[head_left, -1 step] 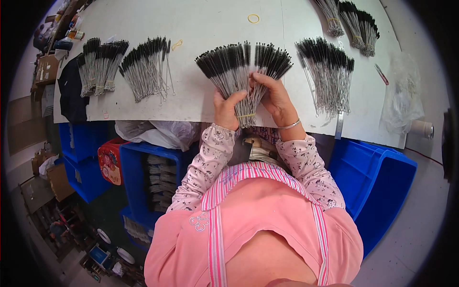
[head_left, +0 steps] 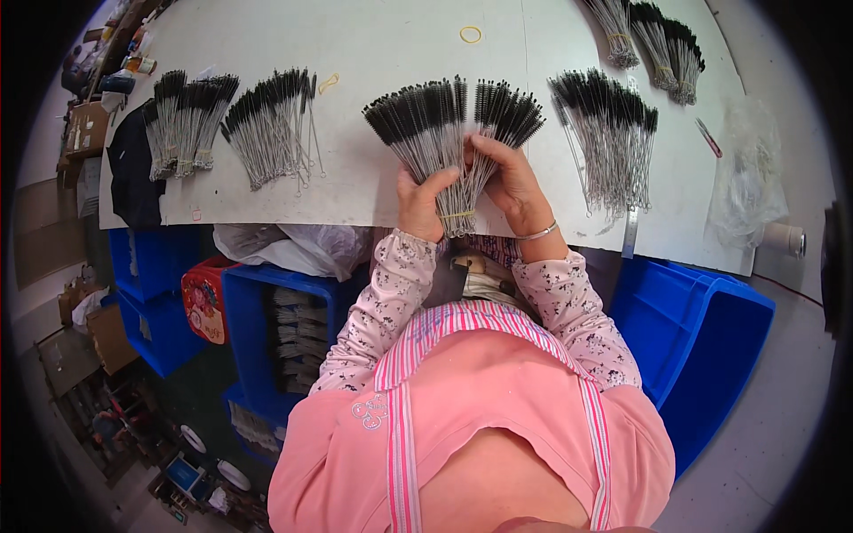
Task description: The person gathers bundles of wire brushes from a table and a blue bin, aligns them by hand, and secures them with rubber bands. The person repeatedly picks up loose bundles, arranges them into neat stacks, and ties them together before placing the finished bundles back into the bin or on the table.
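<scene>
Between my hands is a bundle of wire tube brushes (head_left: 426,133) with black bristles and looped wire ends. A yellow rubber band (head_left: 458,215) goes round the wires near the loops. The bristle ends fan out in two groups with a gap between them. My left hand (head_left: 425,200) is closed round the left group, thumb lying across the wires. My right hand (head_left: 511,182) grips the smaller right group, its thumb at the gap; its other fingers are partly hidden behind the wires. The bundle is held at the near edge of the white table (head_left: 355,53).
Loose brushes lie at left (head_left: 271,129) and right (head_left: 609,138). Banded bundles (head_left: 191,124) rest far left, others (head_left: 671,53) far right. Nearby are a spare rubber band (head_left: 471,35), a cutter (head_left: 709,138) and a clear plastic bag (head_left: 746,178). Blue crates (head_left: 693,311) stand below the table.
</scene>
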A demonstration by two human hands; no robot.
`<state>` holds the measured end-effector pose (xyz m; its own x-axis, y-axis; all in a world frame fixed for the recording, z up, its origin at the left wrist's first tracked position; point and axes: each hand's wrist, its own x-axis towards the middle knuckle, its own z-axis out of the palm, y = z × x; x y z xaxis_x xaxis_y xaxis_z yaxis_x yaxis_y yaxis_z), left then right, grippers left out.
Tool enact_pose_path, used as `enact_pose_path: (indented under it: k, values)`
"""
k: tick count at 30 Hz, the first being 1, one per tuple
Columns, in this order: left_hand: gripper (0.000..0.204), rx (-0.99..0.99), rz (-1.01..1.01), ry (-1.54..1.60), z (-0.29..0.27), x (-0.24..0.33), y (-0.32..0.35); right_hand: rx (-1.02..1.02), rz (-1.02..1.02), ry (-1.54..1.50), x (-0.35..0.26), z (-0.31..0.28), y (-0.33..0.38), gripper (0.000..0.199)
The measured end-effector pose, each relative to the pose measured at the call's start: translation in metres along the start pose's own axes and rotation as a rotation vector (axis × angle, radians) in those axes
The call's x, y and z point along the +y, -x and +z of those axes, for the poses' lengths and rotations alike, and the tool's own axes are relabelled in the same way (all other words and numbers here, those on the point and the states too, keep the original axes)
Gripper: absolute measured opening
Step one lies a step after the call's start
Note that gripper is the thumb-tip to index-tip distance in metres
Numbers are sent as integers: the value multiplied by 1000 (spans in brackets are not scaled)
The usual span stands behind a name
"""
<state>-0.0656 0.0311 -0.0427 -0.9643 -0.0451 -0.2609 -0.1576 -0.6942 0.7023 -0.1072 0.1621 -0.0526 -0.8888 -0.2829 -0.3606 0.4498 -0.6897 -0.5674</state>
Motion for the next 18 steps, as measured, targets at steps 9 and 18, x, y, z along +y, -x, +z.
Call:
enact_pose_path:
  k: [9, 18]
  values:
    - [36, -13, -30, -27, -1, 0, 1, -52, 94, -260, 2, -8, -4, 27]
    - [33, 4, -28, 10, 4, 0, -1, -25, 97, -111, 0, -10, -4, 29]
